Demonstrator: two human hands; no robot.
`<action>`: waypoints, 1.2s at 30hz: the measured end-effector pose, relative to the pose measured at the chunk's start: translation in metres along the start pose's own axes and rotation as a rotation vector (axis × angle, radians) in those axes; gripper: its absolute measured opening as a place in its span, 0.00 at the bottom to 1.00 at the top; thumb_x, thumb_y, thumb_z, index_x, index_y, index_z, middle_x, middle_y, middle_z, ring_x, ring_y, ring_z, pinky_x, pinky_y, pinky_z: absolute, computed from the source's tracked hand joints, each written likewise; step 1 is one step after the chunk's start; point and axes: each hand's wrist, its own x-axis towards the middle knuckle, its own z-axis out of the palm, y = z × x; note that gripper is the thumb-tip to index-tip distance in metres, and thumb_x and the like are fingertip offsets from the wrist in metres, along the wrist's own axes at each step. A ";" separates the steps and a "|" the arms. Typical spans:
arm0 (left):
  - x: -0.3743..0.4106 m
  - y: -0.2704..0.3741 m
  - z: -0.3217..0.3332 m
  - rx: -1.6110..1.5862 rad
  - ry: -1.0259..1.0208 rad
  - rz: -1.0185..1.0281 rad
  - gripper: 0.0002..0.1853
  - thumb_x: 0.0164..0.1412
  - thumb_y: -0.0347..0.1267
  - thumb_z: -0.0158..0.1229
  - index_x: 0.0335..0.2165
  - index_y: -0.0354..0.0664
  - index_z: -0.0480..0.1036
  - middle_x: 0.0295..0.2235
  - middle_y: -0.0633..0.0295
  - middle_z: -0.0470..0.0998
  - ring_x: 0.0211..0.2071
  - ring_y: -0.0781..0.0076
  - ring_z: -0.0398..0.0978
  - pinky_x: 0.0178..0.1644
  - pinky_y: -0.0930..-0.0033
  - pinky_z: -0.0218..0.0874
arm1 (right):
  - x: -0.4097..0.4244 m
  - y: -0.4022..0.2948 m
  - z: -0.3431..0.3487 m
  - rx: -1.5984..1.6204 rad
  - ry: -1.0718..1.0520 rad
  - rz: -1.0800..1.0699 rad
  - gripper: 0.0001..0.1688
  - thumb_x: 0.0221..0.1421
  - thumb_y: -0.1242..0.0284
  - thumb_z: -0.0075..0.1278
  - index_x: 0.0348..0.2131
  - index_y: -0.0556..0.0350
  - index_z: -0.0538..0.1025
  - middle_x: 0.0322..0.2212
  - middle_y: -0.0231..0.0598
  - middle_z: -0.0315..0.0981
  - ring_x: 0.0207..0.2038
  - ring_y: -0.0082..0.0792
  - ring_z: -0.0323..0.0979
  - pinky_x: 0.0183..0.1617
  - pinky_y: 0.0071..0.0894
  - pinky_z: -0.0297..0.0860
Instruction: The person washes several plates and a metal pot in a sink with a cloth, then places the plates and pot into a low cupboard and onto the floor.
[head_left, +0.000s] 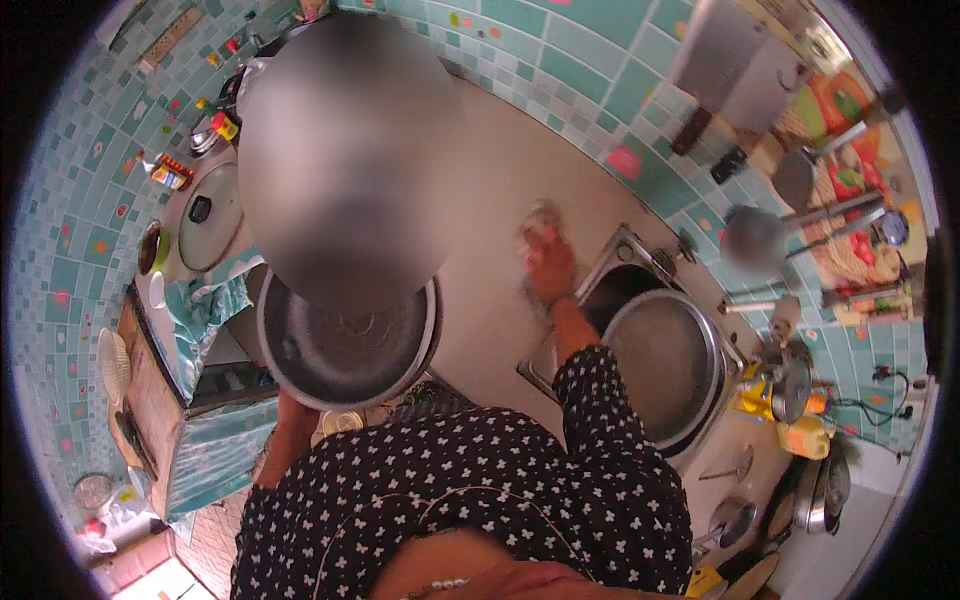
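Note:
At the left of the body, my left hand (297, 414) grips the rim of a large round metal pan (345, 352), dark grey inside with a pale rim. The pan tilts so that its inside faces up towards me. Part of it is hidden behind a big blurred patch. My right hand (551, 264) is stretched out over the beige countertop (480, 330), fingers closed around a crumpled whitish cloth (541, 217) pressed on the surface. Motion blurs that hand and the cloth. Close to my right forearm is the steel sink (621, 251), with a wide round basin (660, 367) in it.
At the left lie a glass lid (212, 217), a sauce bottle (171, 172) and a wooden worktop (146, 390). Ladles (795, 180) and a cleaver (720, 67) hang on the right tiled wall. Yellow bottles (804, 439) and loose lids (731, 517) are past the sink.

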 end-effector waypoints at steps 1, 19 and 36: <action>-0.007 -0.004 -0.013 0.066 0.066 -0.003 0.26 0.58 0.38 0.44 0.53 0.41 0.52 0.53 0.60 0.57 0.53 0.65 0.56 0.56 0.63 0.49 | 0.025 0.010 0.010 -0.023 0.023 0.094 0.30 0.45 0.64 0.46 0.51 0.37 0.62 0.52 0.40 0.51 0.53 0.41 0.54 0.50 0.46 0.56; 0.027 0.013 0.000 -0.202 0.038 0.016 0.23 0.55 0.34 0.48 0.49 0.37 0.59 0.43 0.60 0.69 0.44 0.70 0.67 0.45 0.68 0.61 | -0.065 -0.157 -0.005 0.153 -0.439 -0.380 0.22 0.41 0.68 0.47 0.41 0.48 0.70 0.48 0.38 0.60 0.48 0.40 0.59 0.48 0.43 0.58; 0.152 -0.049 0.119 -0.020 -0.365 -0.187 0.14 0.50 0.28 0.48 0.38 0.39 0.63 0.30 0.57 0.72 0.27 0.63 0.73 0.26 0.65 0.69 | -0.153 -0.173 -0.118 0.339 0.068 0.155 0.28 0.42 0.71 0.53 0.45 0.58 0.65 0.47 0.50 0.60 0.50 0.48 0.58 0.54 0.41 0.53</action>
